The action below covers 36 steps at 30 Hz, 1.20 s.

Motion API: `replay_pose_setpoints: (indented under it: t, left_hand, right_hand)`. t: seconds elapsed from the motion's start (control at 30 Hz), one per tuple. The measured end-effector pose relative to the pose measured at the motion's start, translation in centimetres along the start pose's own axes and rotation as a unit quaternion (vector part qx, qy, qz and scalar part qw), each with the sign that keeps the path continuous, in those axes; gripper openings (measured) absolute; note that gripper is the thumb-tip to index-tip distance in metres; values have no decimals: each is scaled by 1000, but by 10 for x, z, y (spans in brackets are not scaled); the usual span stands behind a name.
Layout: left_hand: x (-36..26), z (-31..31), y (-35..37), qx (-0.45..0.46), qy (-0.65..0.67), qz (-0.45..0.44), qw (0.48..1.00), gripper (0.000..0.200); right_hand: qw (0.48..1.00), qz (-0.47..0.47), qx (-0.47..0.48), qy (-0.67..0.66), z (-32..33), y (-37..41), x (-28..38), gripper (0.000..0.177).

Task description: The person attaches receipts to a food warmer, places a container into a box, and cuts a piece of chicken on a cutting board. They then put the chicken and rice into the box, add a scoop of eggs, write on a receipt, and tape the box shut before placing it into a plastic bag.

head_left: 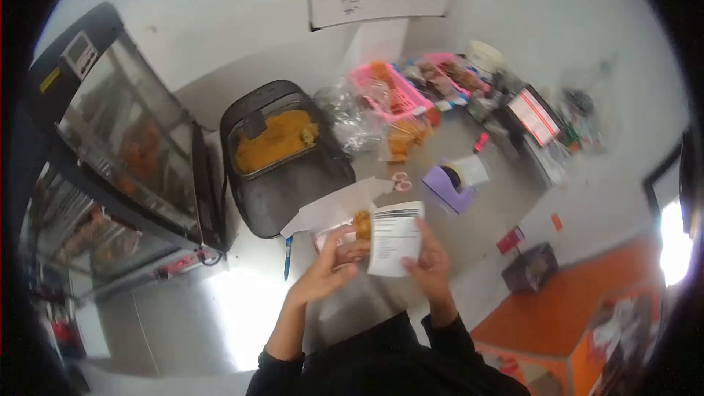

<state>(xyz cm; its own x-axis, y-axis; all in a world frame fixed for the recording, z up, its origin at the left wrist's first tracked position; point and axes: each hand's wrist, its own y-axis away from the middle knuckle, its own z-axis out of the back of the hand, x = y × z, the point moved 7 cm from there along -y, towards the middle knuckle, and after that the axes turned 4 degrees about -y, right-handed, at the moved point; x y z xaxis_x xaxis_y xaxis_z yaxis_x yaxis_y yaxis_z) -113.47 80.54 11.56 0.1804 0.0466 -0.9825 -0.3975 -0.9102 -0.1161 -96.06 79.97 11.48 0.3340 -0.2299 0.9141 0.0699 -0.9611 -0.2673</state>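
A printed paper slip (394, 243) is pinched along its right side by my right hand (431, 255), thumb in front. My left hand (330, 268) is beside the slip, fingers reaching over the near side of a white paper box, thumb held apart from them. The box's raised lid (334, 209) is open toward the back. A golden-brown piece of fried food (361, 223) shows between the left fingertips and the slip. The slip covers the right part of the box.
A blue pen (287, 258) lies left of the box. Behind stands a black tray with orange-yellow crumbs (275, 143). Pink scissors (401, 182), a purple tape dispenser (449, 189) and a pink basket (389, 92) are farther back. A glass display cabinet (132, 132) stands left.
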Motion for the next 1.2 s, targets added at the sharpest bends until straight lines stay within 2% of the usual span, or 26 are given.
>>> replay_pose_setpoints:
  t: [0.07, 0.1, 0.2, 0.23, 0.27, 0.3, 0.33, 0.37, 0.43, 0.5, 0.6, 0.67, 0.73, 0.77, 0.83, 0.9, 0.97, 1.03, 1.07, 1.1, 1.13, 1.2]
  left_hand:
    - [-23, -19, -18, -65, -38, -83, 994, 49]
    - [-23, -20, -30, -92, -62, -67, 992, 62]
    - [-19, -8, -54, -241, -64, -59, 967, 65]
    - [-28, -9, -58, -268, -59, -78, 958, 70]
    - [-38, -10, -59, -293, -59, -92, 950, 72]
    - [-50, -13, -58, -317, -58, -104, 941, 75]
    - [-57, -15, -56, -340, -57, -117, 931, 77]
    - [-64, -18, -54, -340, -90, -142, 925, 79]
    - [-79, -26, -49, -367, -131, -146, 909, 80]
    - [-82, -29, -43, -390, -179, -136, 893, 83]
    - [-85, -34, -34, -443, -170, -115, 873, 90]
    - [-88, -36, -28, -469, -199, -113, 853, 90]
    - [-86, -36, -26, -487, -203, -107, 842, 90]
    - [-85, -37, -24, -496, -196, -109, 839, 90]
    - [-82, -36, -19, -506, -184, -116, 835, 90]
    - [-83, -38, -15, -507, -202, -123, 829, 90]
    - [-87, -39, -16, -507, -203, -125, 828, 90]
    - [-89, -40, -16, -502, -191, -128, 834, 90]
    - [-91, -42, -17, -480, -198, -132, 844, 87]
    - [-92, -44, -17, -457, -206, -136, 854, 86]
    - [-94, -46, -18, -434, -214, -141, 864, 84]
    - [-94, -45, -20, -416, -206, -139, 875, 83]
  right_hand:
    - [991, -42, 124, -5, -10, -32, -12, 66]
    - [981, -69, 183, 11, -10, -48, -18, 71]
    - [957, -99, 273, -28, -4, -108, -7, 59]
    - [954, 41, 294, 31, 4, -145, 0, 49]
    - [930, 186, 305, 83, 13, -180, 2, 39]
    - [974, 41, 222, 11, 33, -222, -24, 22]
    - [985, 32, 167, 35, 67, -277, -79, 22]
    - [982, 17, 153, 111, 82, -324, -114, 23]
    - [950, 73, 176, 248, 110, -414, -212, 27]
    - [929, 117, 115, 331, 92, -434, -236, 22]
    - [801, 53, 123, 584, 84, -439, -287, 23]
    - [830, 69, 134, 536, 98, -467, -325, 22]
    - [864, 98, 136, 475, 97, -468, -315, 21]
    - [882, 121, 133, 435, 91, -464, -279, 21]
    - [868, 196, 93, 448, 75, -447, -201, 18]
    - [883, 206, 119, 405, 64, -419, -138, 16]
    - [917, 147, 216, 301, 46, -389, -88, 15]
    - [877, 83, 368, 298, 9, -309, -38, 17]
    - [822, -6, 476, 313, 9, -282, -58, 16]
    - [755, -98, 605, 233, -12, -238, -45, 18]
    - [743, -87, 635, 193, -23, -208, -45, 21]
    - [705, -79, 640, 295, -38, -167, -55, 26]
